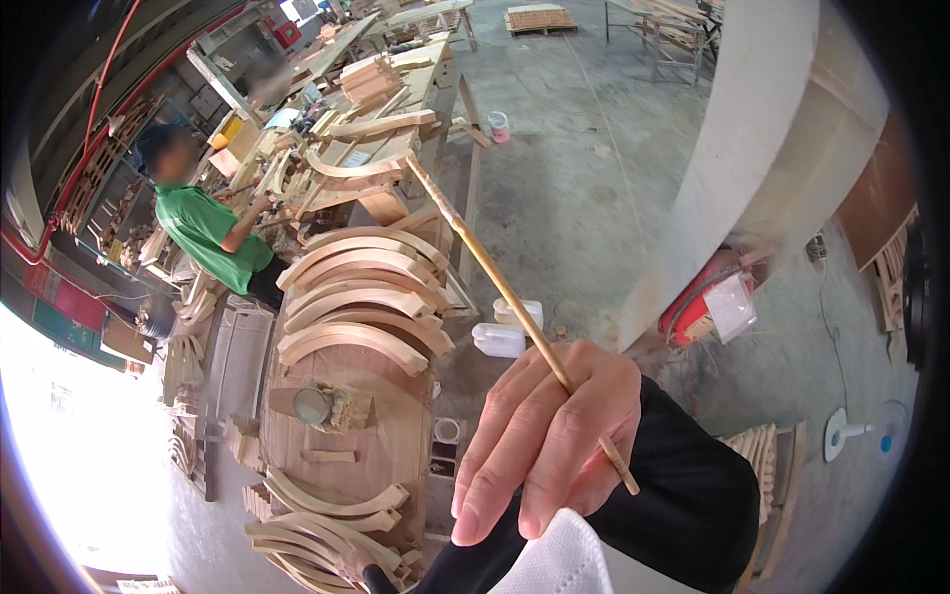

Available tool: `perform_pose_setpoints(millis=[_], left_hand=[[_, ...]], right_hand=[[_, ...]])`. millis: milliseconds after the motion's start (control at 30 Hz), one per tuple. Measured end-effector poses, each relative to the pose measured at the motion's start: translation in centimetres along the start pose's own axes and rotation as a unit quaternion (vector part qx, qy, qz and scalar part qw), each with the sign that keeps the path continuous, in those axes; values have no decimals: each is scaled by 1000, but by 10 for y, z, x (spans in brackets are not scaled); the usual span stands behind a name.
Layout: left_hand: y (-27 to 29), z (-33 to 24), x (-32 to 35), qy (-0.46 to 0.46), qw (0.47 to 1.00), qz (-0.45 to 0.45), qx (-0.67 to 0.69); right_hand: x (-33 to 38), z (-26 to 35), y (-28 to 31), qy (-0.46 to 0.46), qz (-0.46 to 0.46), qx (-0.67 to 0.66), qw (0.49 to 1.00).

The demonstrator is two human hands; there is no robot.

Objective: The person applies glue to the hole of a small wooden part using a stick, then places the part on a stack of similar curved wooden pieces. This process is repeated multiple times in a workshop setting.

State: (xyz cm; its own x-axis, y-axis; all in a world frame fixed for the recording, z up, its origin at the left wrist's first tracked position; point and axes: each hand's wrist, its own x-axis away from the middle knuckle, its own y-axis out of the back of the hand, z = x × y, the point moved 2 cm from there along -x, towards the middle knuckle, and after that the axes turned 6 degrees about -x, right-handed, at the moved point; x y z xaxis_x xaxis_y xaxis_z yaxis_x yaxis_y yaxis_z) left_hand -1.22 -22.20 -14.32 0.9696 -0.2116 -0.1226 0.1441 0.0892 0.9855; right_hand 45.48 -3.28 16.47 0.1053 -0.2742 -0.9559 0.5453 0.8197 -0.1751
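We hold a long thin stick up over the wood shop

One of our hands (549, 441), with a black sleeve (683, 485), is closed around the wooden stick (495, 277) near its low end; we think it is the right hand, but the view bends a lot, and we cannot see our other hand at all. The stick is up in the air, and its far tip points over the counter (341, 436) with the stacked curved wood pieces (361, 297) and the small round tin (312, 406). Our fingers pinch it only lightly, so it could slip and drop to the floor. It is long, so a quick swing could knock the curved pieces or poke near the person in the green shirt (203, 233) working at the far counter
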Motion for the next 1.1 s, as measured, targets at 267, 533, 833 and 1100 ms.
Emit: perform_pose_setpoints(millis=[267, 533, 833, 1100], left_hand=[[-73, 26, -30, -32, 992, -63, -107], [-41, 24, -10, 4, 998, -7, -68], [-26, 17, -1, 3, 997, -17, -80], [-68, 31, -19, -33, 995, -21, -92]], right_hand=[[17, 58, -20, -18, 39, 43, 998], [43, 46, 10, -123, -38, 133, 983], [109, -97, 78, -317, -142, 548, 760], [150, -193, 91, -425, 51, 595, 680]])
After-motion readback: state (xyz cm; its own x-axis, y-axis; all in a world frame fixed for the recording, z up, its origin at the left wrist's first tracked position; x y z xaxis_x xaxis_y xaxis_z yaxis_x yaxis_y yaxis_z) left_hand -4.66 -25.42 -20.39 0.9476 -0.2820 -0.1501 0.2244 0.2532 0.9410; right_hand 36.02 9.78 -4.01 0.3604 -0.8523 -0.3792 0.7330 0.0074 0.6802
